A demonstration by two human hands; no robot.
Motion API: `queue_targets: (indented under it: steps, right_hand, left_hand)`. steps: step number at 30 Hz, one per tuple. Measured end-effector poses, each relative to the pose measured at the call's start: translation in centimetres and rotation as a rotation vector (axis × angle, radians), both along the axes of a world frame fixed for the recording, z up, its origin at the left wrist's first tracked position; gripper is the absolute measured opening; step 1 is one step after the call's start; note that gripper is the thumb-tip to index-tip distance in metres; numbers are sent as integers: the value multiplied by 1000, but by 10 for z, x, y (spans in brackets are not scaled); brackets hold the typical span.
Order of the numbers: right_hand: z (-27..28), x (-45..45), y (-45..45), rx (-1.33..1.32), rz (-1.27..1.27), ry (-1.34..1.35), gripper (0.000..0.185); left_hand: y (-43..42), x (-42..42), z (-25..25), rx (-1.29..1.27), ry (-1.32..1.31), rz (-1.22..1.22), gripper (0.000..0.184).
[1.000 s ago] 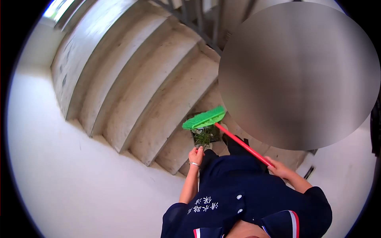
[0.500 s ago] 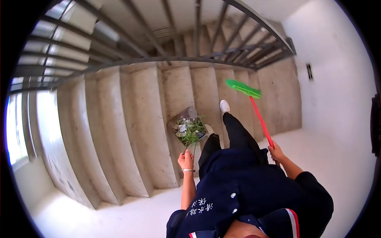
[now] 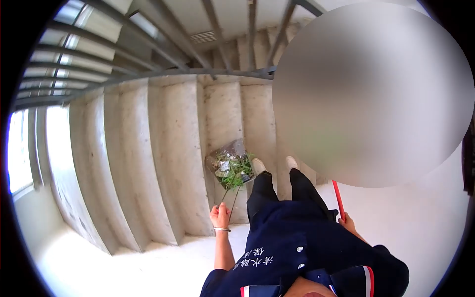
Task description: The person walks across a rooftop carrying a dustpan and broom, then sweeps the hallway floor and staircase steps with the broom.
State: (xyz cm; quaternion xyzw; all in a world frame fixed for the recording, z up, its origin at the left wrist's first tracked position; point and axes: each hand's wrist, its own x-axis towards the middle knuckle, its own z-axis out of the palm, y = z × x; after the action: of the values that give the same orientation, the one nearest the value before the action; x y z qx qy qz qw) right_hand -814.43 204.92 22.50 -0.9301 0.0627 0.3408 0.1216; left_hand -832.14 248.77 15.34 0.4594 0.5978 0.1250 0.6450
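Observation:
My left hand (image 3: 220, 216), with a bracelet at the wrist, is closed round the thin wire-like handle of a dustpan (image 3: 236, 145). The dustpan hangs over or rests on a stair step beside my left shoe; which one I cannot tell. Green grass clippings (image 3: 236, 174) and pale scraps of litter (image 3: 223, 166) lie in it. At my right side, my right hand (image 3: 349, 225) grips the red broom handle (image 3: 338, 197). A large blurred patch covers the upper part of the broom, so its head cannot be made out.
Concrete stairs (image 3: 173, 148) run across the view, with a dark metal railing (image 3: 148, 75) along their far side. My shoes (image 3: 258, 166) are on the steps. White wall surfaces are near me, and a bright window (image 3: 21, 153) is at far left.
My feet have come closer side by side on the steps. My left hand has shifted slightly left and down. The green broom head, visible earlier, is now behind the blur.

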Motion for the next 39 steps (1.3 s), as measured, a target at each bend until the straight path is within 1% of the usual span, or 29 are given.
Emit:
queue_targets:
  steps: [2,4,5,6,8,9,10,11,12,13,16,18,19,21,22,23,26,27,28,30,32,33,34,36,37,38,39]
  right_hand:
    - [-17,29,2,49,64,-15,33]
    - [-17,66,20,143,230,28,32]
    - [-21,86,29,178,347,-17,30]
    - [-16,108,53,176,404,-18,30]
    - [-18,149,100,190,358,92,27]
    - [-45,180,112,246,577,-1,24]
    - [-76,206,117,221,579,65,24]
    - [-95,226,130,184,563,139,24]
    - [-101,242,158,174,655,134,24]
    - [-122,254,162,280,789,40,25]
    - [-110,270,207,203,802,138,27]
    - [-107,282,220,231,943,152,30]
    - [-107,288,224,239,971,165,30]
    - [-106,314,221,216,1145,129,33]
    - [-106,319,226,232,1185,142,33]
    - [-107,323,231,194,1200,168,33]
    - [-117,314,252,141,1306,210,34]
    - [-123,326,255,121,1320,234,34]
    - [-130,331,252,145,1362,231,34]
    - [-147,330,253,301,1540,62,34]
    - [-144,316,257,223,1622,39,34]
    - [-137,303,262,198,1648,93,35]
    - [-147,295,265,218,1683,61,35]
    - [-154,293,268,159,1930,-34,36]
    - [-167,294,270,182,2036,-57,36]
    - [-176,291,274,199,2047,-61,36]
    - [-183,276,285,167,2157,-102,35]
  left_hand:
    - [-1,-4,4,-20,-67,103,27]
    - [-4,-12,9,-35,-24,117,28]
    - [-6,-14,14,-27,-20,139,27]
    - [-7,-14,18,-22,-17,165,27]
    - [-17,-19,-3,50,-83,247,27]
    - [-10,-11,1,-48,-30,295,27]
    - [-13,-10,-5,-63,-22,326,26]
    - [-19,-14,-14,-85,-53,373,25]
    - [-20,-10,-24,-77,-98,424,25]
    - [-24,-10,-33,-80,-90,460,24]
    - [-46,2,-41,-60,-67,551,23]
    - [-59,8,-41,-14,-87,671,23]
    - [-66,12,-36,-6,-87,735,23]
    - [-93,30,-30,14,-60,822,23]
    - [-102,32,-30,18,-47,879,23]
    - [-107,36,-31,19,-59,925,23]
    - [-137,30,-49,7,-145,952,20]
    - [-140,48,-47,-23,-126,968,19]
    - [-151,53,-54,11,-178,951,18]
    - [-168,57,-70,-2,-224,986,15]
    - [-191,58,-84,-7,-247,961,14]
    - [-201,59,-84,-11,-284,988,14]
    - [-216,58,-104,14,-313,995,14]
    - [-252,67,-109,30,-235,979,15]
    - [-270,74,-105,35,-212,1039,18]
    - [-285,82,-105,34,-196,1087,22]
    - [-303,84,-114,24,-133,1079,24]
